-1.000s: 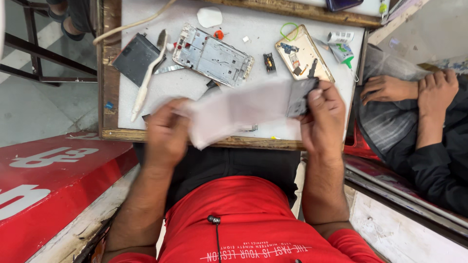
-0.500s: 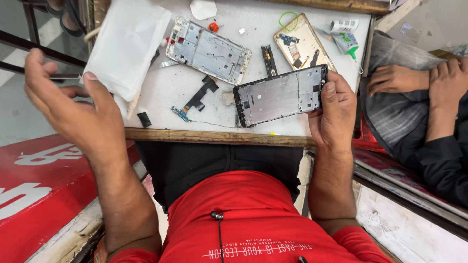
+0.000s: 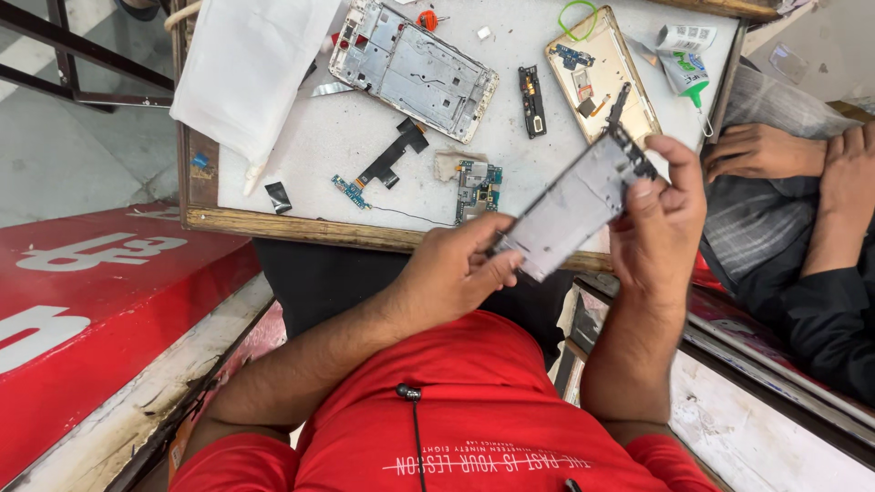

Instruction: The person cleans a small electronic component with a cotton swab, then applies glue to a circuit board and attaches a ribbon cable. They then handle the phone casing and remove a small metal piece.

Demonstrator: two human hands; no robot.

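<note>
workbench first: your white-topped wooden-edged work table (image 3: 301,146) fills the upper half of the view. at its 10 o'clock corner lies a white folded sheet of cloth or paper (image 3: 246,64), draped over the left edge. at 12 o'clock rests a silver metal phone midframe (image 3: 415,68), tilted, and at 2 o'clock a gold phone back cover (image 3: 602,82) with small parts on it. between them sits a narrow black component strip (image 3: 531,100). near the table's 6 o'clock edge lie a black flex cable with a blue end (image 3: 387,164) and a small green circuit board (image 3: 478,185), close together.

over that front edge you hold a grey rectangular phone frame (image 3: 570,208), tilted with its upper end toward 1 o'clock. your left hand (image 3: 451,273) pinches its lower end and your right hand (image 3: 661,223) clamps its upper end, so both hands are joined on it.

at 3 o'clock another person's folded hands (image 3: 802,155) rest just beside the table.
</note>
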